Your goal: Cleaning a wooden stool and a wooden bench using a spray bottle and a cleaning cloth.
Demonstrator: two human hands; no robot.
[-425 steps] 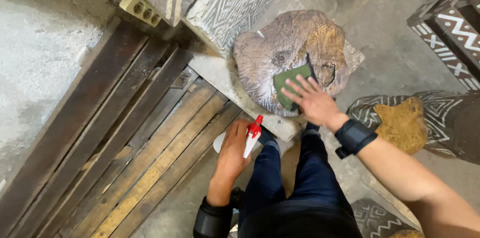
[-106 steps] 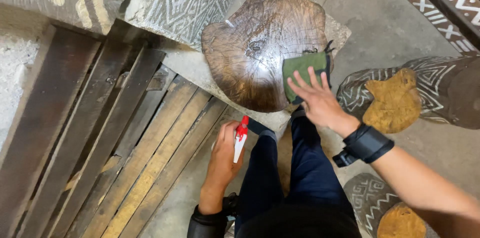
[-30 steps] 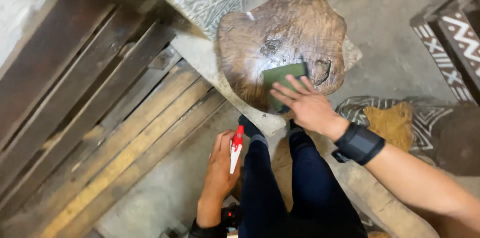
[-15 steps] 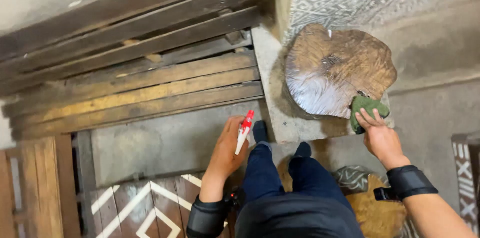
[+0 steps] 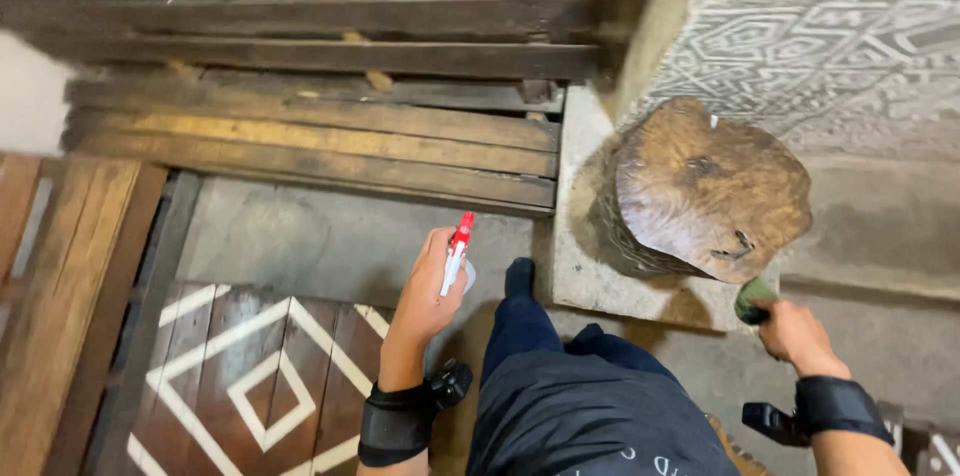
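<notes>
Head view: compared with half a second ago, the right hand (image 5: 793, 333) has come off the top of the round wooden stump (image 5: 712, 189) and now sits lower right of frame, below the stump's near edge, its grip closed around a bunched green cloth (image 5: 753, 298). The cloth no longer touches the wood; it hangs just beside the stump's lower right rim. The left hand (image 5: 428, 291) remains at centre, its grip wrapped around a white spray bottle (image 5: 457, 256) with a red nozzle pointing up the frame, much as before.

The stump stands on a pale concrete ledge (image 5: 581, 236) whose edge runs down the frame just left of it. Left of that ledge lies a stretch of bare grey floor (image 5: 310, 236), bounded above by dark stacked planks (image 5: 320, 136) across the upper left and below by a brown panel (image 5: 250, 376) painted with white diamond lines at lower left. The person's dark trouser leg (image 5: 520, 321) fills the gap between the hands.

A patterned grey-and-white board (image 5: 800, 46) leans at upper right behind the stump. Both wrists wear black bands.
</notes>
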